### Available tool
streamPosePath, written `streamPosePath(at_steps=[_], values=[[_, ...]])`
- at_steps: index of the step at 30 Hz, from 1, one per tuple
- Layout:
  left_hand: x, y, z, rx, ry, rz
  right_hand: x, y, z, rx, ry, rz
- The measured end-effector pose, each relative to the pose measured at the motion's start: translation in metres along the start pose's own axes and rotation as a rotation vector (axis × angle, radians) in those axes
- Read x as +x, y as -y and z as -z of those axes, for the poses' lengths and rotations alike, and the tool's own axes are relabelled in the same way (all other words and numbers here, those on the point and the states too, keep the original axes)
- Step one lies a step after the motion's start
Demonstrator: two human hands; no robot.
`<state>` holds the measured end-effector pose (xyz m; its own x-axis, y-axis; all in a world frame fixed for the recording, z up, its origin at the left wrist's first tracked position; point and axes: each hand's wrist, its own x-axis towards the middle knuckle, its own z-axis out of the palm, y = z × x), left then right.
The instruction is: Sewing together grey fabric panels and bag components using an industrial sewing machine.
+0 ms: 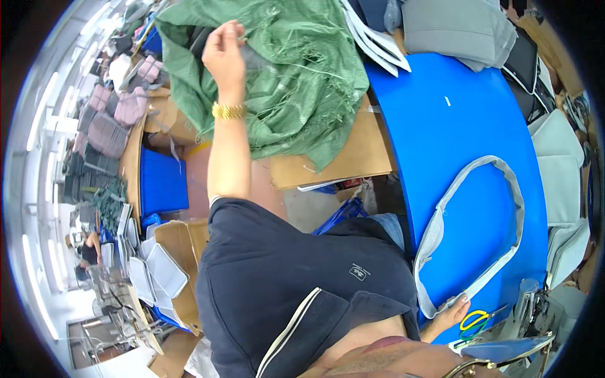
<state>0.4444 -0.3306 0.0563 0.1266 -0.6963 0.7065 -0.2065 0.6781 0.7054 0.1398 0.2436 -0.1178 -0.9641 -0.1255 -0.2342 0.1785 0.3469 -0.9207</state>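
My left hand (224, 47), with a gold bracelet on the wrist, is raised far out and pinches the edge of a green woven sack (296, 75) that lies crumpled on a cardboard surface. My right hand (450, 313) rests low at the right. Its fingers lie flat on the end of a long grey fabric strip (518, 208), which forms a loop on the blue table (441, 126). Yellow-and-green scissors (472, 320) lie just right of that hand.
Grey padded pieces (457, 25) and white cut panels (378, 41) are stacked at the back. More grey pieces (561, 170) sit at the right, and a sewing machine part (526, 302) is near the scissors. Cardboard boxes (179, 246) and blue crates (162, 183) stand on the floor at left. Another person (88, 249) is far left.
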Motion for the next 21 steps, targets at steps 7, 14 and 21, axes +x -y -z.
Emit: streamPosePath(at_steps=[7, 14, 21], values=[[0.043, 0.19, 0.106, 0.891, 0.125, 0.314, 0.002, -0.014, 0.007, 0.037, 0.026, 0.033], [0.053, 0.229, 0.129, 0.906, 0.182, 0.775, 0.006, -0.013, 0.005, 0.079, 0.059, 0.087], [0.056, 0.17, 0.111, 0.706, -0.091, 0.459, 0.002, -0.005, 0.001, 0.044, 0.077, 0.098]])
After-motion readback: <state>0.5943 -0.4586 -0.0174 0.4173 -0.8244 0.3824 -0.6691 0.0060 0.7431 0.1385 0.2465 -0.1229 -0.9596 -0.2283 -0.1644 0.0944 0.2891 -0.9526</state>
